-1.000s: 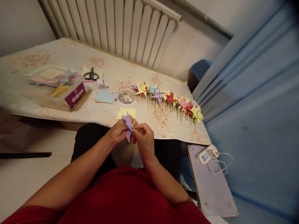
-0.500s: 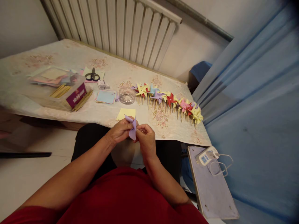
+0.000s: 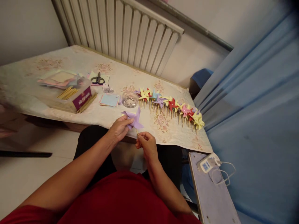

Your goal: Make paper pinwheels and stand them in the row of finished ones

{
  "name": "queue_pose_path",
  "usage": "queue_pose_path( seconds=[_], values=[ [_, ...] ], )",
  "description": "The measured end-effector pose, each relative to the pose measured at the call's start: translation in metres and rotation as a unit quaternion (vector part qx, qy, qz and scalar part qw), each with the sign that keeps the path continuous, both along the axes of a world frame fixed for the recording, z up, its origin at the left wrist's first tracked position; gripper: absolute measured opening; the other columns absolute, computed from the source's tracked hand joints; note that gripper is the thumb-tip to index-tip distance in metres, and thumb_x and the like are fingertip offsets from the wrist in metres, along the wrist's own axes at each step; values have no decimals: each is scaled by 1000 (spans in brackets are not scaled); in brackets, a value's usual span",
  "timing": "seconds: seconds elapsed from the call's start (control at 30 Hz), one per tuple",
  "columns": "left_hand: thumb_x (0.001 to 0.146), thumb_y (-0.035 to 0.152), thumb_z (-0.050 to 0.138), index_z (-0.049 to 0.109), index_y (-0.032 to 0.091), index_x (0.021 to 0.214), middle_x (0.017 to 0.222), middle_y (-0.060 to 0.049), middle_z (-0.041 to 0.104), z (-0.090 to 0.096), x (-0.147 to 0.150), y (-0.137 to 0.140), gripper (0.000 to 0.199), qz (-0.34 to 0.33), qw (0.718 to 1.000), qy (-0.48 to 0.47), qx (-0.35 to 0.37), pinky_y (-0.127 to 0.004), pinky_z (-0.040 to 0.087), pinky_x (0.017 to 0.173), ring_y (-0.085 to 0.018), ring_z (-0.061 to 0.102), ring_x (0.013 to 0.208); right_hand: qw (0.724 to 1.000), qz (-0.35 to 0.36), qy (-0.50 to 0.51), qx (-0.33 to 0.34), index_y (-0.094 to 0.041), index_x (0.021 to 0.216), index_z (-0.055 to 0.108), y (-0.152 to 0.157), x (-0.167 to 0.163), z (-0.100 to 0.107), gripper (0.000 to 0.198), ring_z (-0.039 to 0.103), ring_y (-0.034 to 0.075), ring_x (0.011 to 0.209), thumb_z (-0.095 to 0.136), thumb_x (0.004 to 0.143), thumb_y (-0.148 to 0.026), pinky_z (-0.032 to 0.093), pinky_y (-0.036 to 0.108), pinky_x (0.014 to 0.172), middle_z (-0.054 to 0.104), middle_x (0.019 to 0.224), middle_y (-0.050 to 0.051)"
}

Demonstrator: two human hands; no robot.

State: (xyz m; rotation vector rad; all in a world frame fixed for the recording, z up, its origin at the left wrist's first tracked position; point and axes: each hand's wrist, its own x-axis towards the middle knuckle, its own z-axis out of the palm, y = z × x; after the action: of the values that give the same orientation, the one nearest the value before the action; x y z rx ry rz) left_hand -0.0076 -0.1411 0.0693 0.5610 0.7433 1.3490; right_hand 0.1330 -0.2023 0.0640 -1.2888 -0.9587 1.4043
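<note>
Pinched by a blade, the purple pinwheel [image 3: 137, 123] sits in the left hand [image 3: 121, 128] by the near edge of the table [image 3: 173, 137]; the right hand [image 3: 147, 143] grips its stick [image 3: 137, 132]. I judge too hard a squeeze could crease the paper, twisting could tear it.

Cream tablecloth [image 3: 79, 62] is printed with pinkish florals; lilac is seen on the pinwheel [image 3: 135, 121] at its front edge.
</note>
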Motion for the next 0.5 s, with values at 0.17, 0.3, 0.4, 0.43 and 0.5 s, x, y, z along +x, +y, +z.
queue_pose_path(
  seconds=[0.17, 0.3, 0.4, 0.43, 0.5],
  values=[
    [54, 17, 85, 65, 11, 74, 67, -2, 66, -3, 1, 2, 29, 21, 999, 12, -21, -22, 44, 59, -10, 57, 60, 1000, 17, -22, -10, -18, 73, 62, 1, 2, -6, 20, 53, 9, 39, 67, 68, -36, 41, 20, 39, 61, 54, -5],
    [53, 17, 84, 61, 13, 67, 62, -1, 63, -2, 1, 4, 27, 33, 999, 32, -26, -21, 42, 55, -9, 55, 55, 999, 30, -39, -17, -18, 71, 61, 1, 5, -10, 18, 52, 9, 38, 66, 69, -35, 40, 20, 39, 61, 53, -4],
    [51, 17, 84, 58, 13, 64, 59, 0, 61, -1, 1, 5, 29, 46, 997, 46, -35, -21, 42, 54, -9, 54, 54, 998, 32, -44, -18, -18, 70, 60, 1, 6, -13, 18, 51, 9, 38, 66, 69, -35, 38, 19, 38, 60, 51, -5],
    [51, 18, 84, 58, 13, 64, 59, 0, 61, 0, 1, 5, 30, 47, 997, 51, -38, -21, 42, 54, -9, 54, 53, 998, 33, -46, -17, -18, 70, 60, 1, 6, -13, 17, 50, 8, 38, 66, 69, -35, 37, 19, 38, 60, 51, -5],
    [51, 18, 85, 58, 14, 64, 58, 1, 61, 0, 2, 5, 31, 47, 996, 59, -43, -22, 42, 54, -9, 54, 53, 998, 37, -51, -12, -18, 69, 60, 1, 7, -14, 17, 49, 8, 37, 65, 70, -35, 36, 19, 38, 60, 51, -5]
  ],
)
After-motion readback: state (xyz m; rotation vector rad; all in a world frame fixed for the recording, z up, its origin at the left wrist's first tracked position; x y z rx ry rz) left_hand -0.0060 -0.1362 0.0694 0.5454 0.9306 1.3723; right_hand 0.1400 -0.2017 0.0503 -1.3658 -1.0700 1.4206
